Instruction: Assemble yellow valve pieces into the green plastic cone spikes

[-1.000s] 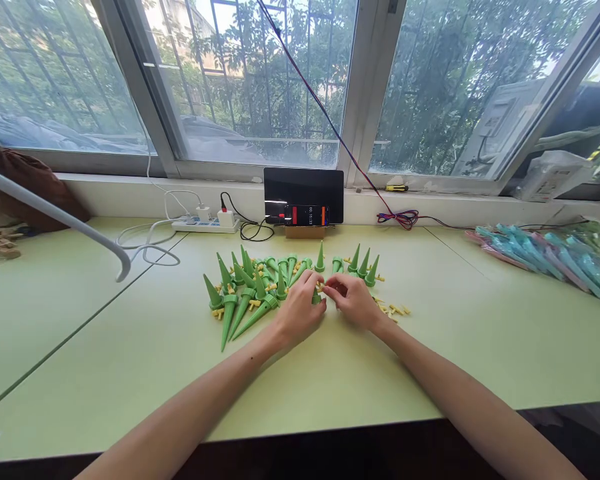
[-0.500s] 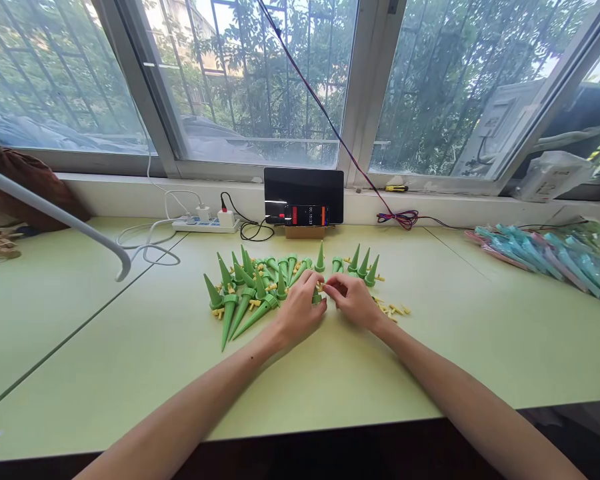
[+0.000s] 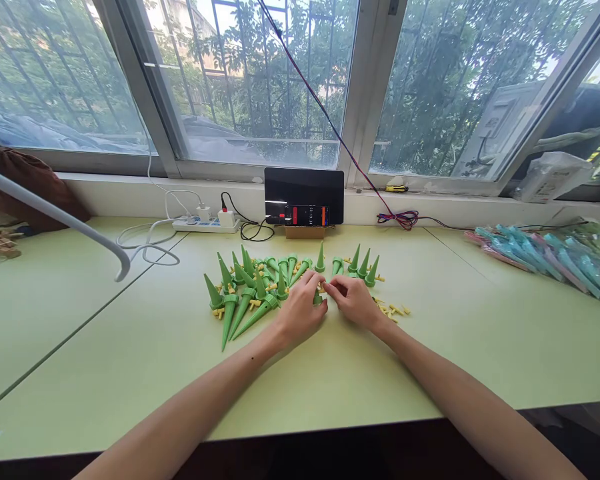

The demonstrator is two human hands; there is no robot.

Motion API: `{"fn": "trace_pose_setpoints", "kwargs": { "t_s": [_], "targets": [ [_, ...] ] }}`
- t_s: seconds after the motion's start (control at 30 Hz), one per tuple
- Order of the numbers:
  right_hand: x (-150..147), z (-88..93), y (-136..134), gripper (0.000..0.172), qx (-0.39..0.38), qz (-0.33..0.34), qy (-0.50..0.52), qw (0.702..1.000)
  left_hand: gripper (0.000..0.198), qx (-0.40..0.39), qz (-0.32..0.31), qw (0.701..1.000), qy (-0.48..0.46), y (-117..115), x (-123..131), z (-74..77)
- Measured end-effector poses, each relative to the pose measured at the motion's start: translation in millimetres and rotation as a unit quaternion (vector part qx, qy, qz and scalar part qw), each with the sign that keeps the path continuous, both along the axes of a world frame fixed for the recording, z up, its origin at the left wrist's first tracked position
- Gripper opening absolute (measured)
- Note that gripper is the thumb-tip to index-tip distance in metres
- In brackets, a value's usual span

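My left hand [image 3: 304,303] is closed around a green plastic watering spike [image 3: 317,299], most of which the fingers hide. At its yellow valve [image 3: 321,289], the fingertips of my right hand [image 3: 354,300] are pinched together, close against the left fingers. To the left spreads a pile of green watering spikes [image 3: 243,303], some upright on their caps and others lying down, several with yellow valves fitted. Behind my hands one spike [image 3: 321,259] stands upright. More upright spikes [image 3: 364,263] are just past my right hand. Loose yellow valves [image 3: 394,311] lie beside my right wrist.
A phone [image 3: 307,215] showing a timer leans on a black tablet [image 3: 304,187] at the back of the table. A power strip [image 3: 207,224] with white cables lies left of it. Bagged blue and pink items [image 3: 545,253] are at the right. A white curved arm [image 3: 60,217] crosses the left side.
My hands stay almost in the same place, with only a slight shift of the fingers at the yellow valve. The piles around them look unchanged.
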State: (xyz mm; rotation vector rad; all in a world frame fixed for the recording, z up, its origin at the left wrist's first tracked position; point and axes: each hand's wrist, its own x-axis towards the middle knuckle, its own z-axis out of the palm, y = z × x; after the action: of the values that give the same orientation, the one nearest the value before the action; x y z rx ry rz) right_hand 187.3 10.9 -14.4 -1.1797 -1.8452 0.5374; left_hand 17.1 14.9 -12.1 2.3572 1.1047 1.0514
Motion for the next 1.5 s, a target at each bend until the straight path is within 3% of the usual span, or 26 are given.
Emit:
{"fn": "trace_pose_setpoints", "kwargs": {
  "t_s": [0.2, 0.8, 0.97, 1.23, 1.5],
  "targets": [
    [0.0, -1.8, 1.1, 0.048, 0.012, 0.003, -0.008, 1.0, 0.028, 0.0, -0.005, 1.0, 0.004, -0.4, 0.1, 0.0],
    [1.7, -5.1, 1.2, 0.041, 0.001, 0.029, -0.033, 0.999, 0.03, 0.015, -0.002, 1.0, -0.01, 3.6, -0.7, -3.0],
    [2.8, -4.9, 1.5, 0.028, 0.0, 0.021, -0.03, 0.999, 0.026, 0.01, 0.0, 1.0, -0.01, 2.5, -0.7, -1.5],
    [2.6, -3.8, 0.7, 0.02, -0.002, 0.036, -0.028, 0.999, 0.026, 0.013, 0.001, 1.0, -0.008, 2.6, -1.1, -2.4],
    [2.2, -1.2, -0.7, 0.032, -0.006, 0.037, -0.041, 0.998, 0.026, 0.007, 0.0, 1.0, -0.006, 2.6, -1.1, -2.1]
  ]
}}
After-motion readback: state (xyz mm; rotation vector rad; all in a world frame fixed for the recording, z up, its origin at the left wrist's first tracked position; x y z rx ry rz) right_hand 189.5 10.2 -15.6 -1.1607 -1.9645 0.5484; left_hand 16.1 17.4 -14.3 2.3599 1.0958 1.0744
